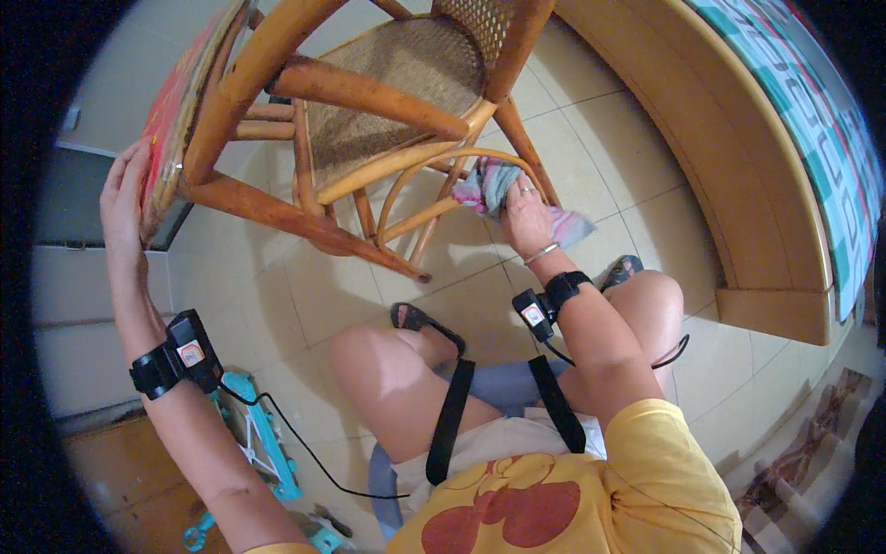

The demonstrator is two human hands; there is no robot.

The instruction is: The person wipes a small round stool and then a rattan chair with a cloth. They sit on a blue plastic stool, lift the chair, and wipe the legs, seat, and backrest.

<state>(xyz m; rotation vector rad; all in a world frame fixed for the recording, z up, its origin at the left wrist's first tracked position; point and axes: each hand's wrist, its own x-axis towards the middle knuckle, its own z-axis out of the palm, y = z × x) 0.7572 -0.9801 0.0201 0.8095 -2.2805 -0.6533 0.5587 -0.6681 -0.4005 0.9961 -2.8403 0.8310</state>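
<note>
A wooden rattan stool or chair (pixel 277 217) is tipped on its side, its red-covered seat (pixel 168 138) facing left and its legs pointing right. My left hand (pixel 126 189) grips the rim of that seat, fingers over the red face. Behind it is a rattan chair with a brown woven seat (pixel 397 88) and a curved hoop (pixel 397 180) below. My right hand (pixel 526 222) closes on a pink, grey and blue cloth (pixel 494 183) and presses it to the rattan frame near the hoop's right end. The bundled cloth hides the exact contact; one end hangs below my wrist.
On the right stands a wooden bed frame or bench (pixel 738 138) with a teal patterned cover (pixel 812 120). Tiled floor (pixel 591 148) lies below. A turquoise plastic frame (pixel 263 434) is at lower left, near my left forearm. Cables run from both wrist devices.
</note>
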